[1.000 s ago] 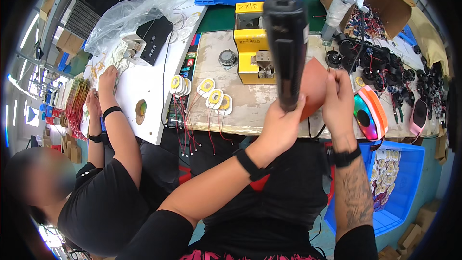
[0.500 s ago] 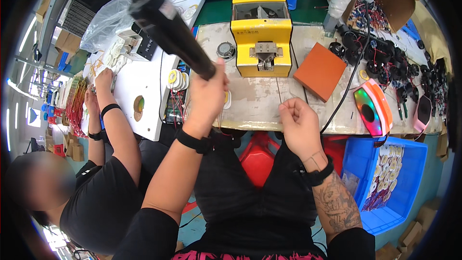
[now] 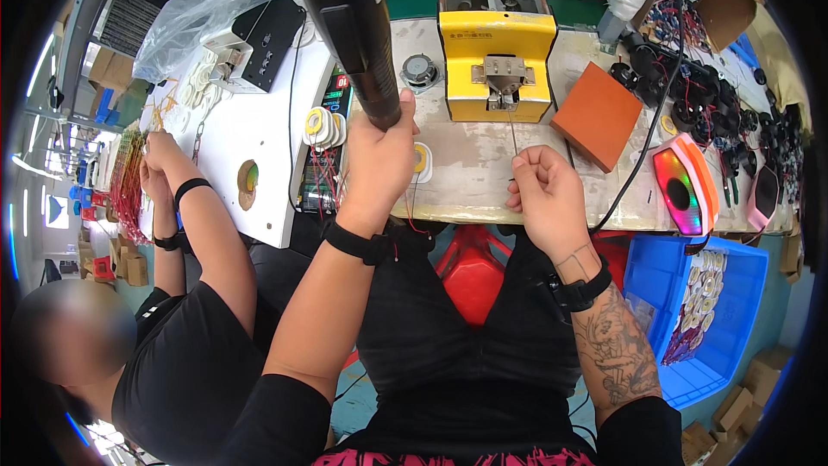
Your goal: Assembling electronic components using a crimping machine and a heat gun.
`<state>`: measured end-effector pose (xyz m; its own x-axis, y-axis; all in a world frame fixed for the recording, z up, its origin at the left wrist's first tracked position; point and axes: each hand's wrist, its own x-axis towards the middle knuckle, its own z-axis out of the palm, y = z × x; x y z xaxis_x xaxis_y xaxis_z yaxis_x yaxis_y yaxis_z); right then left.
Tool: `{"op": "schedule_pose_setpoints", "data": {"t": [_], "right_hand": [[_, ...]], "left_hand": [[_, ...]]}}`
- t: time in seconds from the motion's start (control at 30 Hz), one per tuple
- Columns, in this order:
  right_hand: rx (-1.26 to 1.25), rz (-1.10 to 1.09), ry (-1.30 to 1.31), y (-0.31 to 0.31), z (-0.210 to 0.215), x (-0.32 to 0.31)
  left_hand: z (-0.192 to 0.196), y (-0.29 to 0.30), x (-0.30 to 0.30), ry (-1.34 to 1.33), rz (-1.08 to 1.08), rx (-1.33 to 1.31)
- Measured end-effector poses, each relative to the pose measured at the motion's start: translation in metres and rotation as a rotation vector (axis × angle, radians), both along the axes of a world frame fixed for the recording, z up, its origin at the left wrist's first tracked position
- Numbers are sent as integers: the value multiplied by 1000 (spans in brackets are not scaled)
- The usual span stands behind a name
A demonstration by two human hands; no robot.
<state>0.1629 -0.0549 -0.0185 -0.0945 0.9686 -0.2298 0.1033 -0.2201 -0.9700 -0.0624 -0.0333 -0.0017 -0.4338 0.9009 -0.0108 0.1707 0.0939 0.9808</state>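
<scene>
Standing above a teal floor, the scuffed tabletop bears a yellow machine.

A beige worktop is seen across the centre of the frame, flanked at left by a white worktop. A red stool is glimpsed below centre, and teal floor at lower right. Strip lights are spread along the left rim.

Bright, even | left glare | bowed edges, black rim | co-worker's head blurred
</scene>
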Motion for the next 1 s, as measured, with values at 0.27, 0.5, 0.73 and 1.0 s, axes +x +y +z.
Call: {"op": "schedule_pose_setpoints", "data": {"t": [0.27,0.5,0.73,1.0], "right_hand": [[-31,-2,11,0,-1,1],[-30,-4,51,-1,-3,2],[-17,-3,27,-2,-3,2],[-77,-1,102,-2,2,0]], "left_hand": [[-3,-2,10,-88,-26,-73],[-1,-3,19,-92,-60,-92],[-1,-2,35,-221,-90,-111],[-3,-2,42,-218,-104,-109]]}}
